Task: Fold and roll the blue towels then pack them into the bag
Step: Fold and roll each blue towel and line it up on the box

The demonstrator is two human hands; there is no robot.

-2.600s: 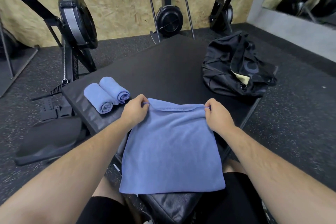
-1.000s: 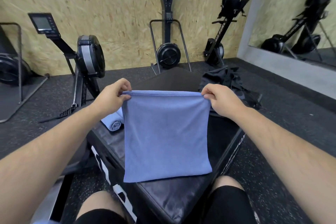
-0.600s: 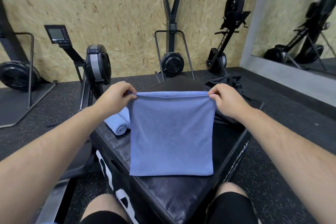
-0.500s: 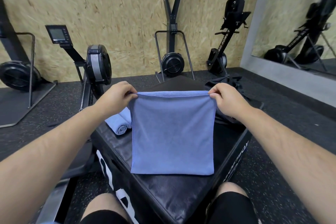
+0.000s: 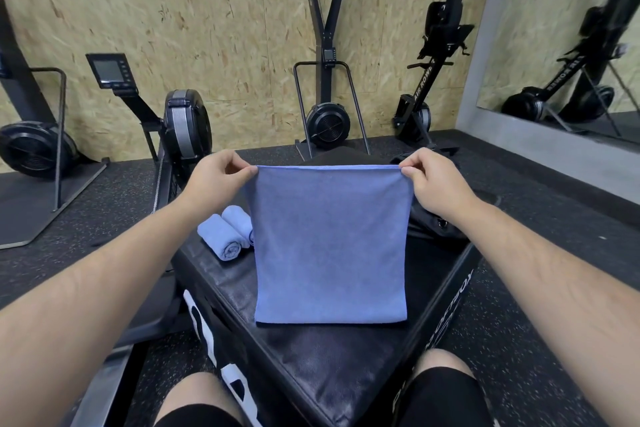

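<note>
Bench (image 5: 329,367) below: left hand (image 5: 214,180), right hand (image 5: 436,184) pinch the blue towel (image 5: 329,246) taut; best lowered flat, clear of rolled towels (image 5: 225,236) at 10 o'clock.

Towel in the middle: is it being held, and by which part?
Yes. The towel is held by its two top corners: the left grip pinches the left corner, the right grip the right.

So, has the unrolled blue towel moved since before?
Yes. The blue towel lay flat on the black box; now the left hand and right hand lift its top corners, so it hangs upright.
</note>
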